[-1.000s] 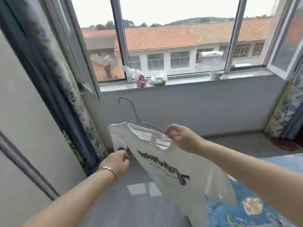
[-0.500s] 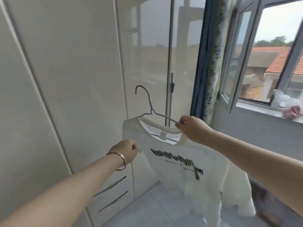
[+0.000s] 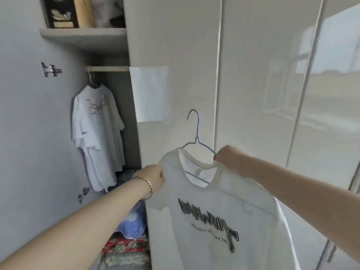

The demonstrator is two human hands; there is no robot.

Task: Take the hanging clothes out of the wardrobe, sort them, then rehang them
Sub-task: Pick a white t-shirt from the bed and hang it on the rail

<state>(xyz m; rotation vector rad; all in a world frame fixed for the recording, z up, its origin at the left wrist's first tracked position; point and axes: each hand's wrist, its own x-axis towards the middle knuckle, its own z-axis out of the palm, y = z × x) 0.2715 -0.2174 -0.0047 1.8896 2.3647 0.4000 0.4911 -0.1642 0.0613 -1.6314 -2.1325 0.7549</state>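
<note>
A white T-shirt (image 3: 210, 221) with black lettering hangs on a thin blue wire hanger (image 3: 197, 141) that I hold up before the wardrobe. My right hand (image 3: 229, 158) pinches the hanger's right arm together with the shirt's collar. My left hand (image 3: 153, 177), a bracelet on its wrist, grips the shirt's left shoulder. Inside the open wardrobe section at left, white garments (image 3: 97, 133) hang from a rail (image 3: 108, 69).
Glossy white wardrobe doors (image 3: 253, 75) fill the middle and right; a sheet of paper (image 3: 150, 93) is stuck on one. A shelf (image 3: 83, 36) with boxes sits above the rail. Folded patterned bedding (image 3: 126, 246) is stacked at the wardrobe bottom.
My view has swung left from the window past the closed doors to the open wardrobe section. Both hands keep the same hold on the shirt and hanger, carried along with the turn.
</note>
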